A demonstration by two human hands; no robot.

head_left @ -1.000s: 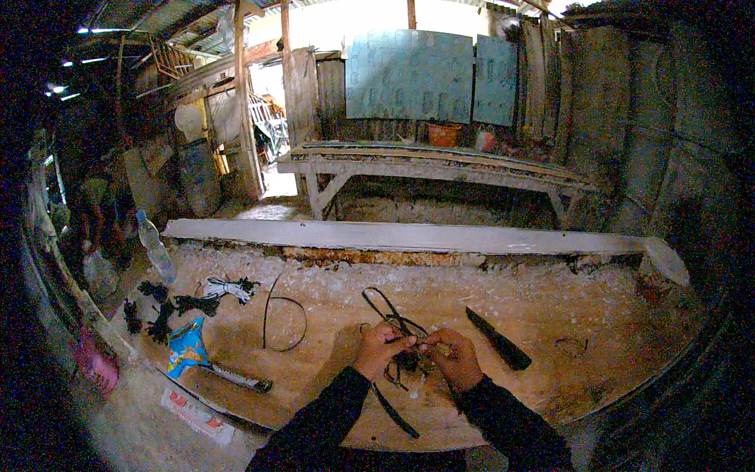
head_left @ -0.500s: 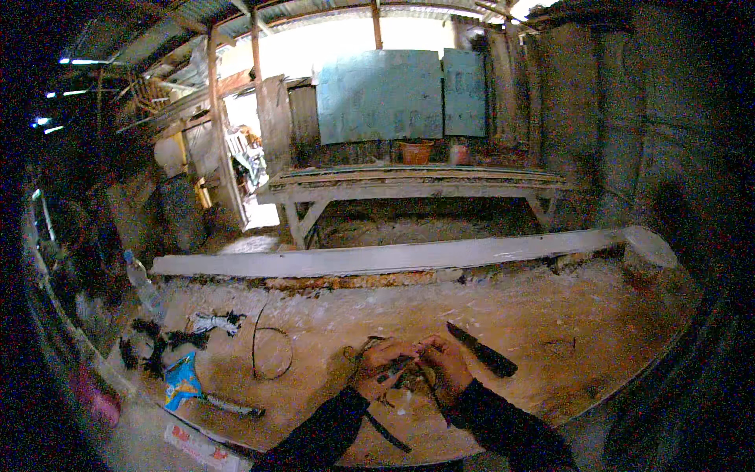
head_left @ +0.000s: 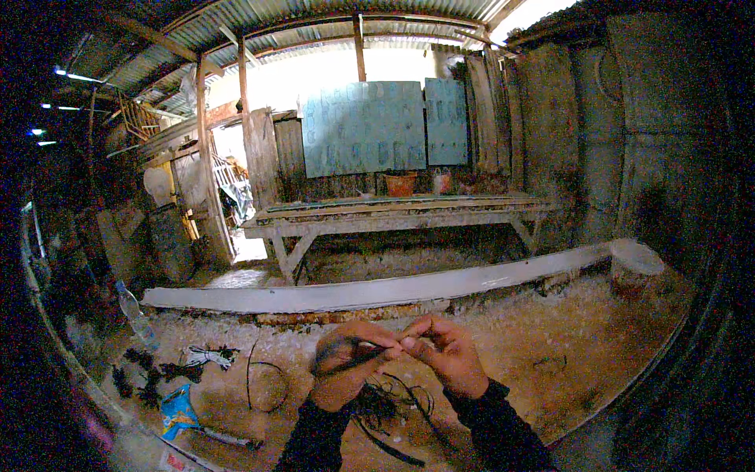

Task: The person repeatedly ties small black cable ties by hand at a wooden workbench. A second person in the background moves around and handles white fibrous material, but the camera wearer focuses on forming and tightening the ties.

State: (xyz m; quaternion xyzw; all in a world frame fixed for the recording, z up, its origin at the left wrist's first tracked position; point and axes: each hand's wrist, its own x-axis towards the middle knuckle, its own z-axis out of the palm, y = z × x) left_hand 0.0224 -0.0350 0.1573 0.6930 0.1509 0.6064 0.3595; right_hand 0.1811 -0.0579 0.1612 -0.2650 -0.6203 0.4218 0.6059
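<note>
Your two hands: left hand [head_left: 344, 376], right hand [head_left: 444, 358] | one long grey plank [head_left: 377, 289] | one far wooden bench [head_left: 393, 214] | one left plastic bottle [head_left: 135, 313] | one orange pot [head_left: 400, 184]

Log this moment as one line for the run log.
left hand: pinching dark wire | right hand: pinching same wire's end | below hands: tangle of black wire on sawdust-covered board | left: blue packet
</note>
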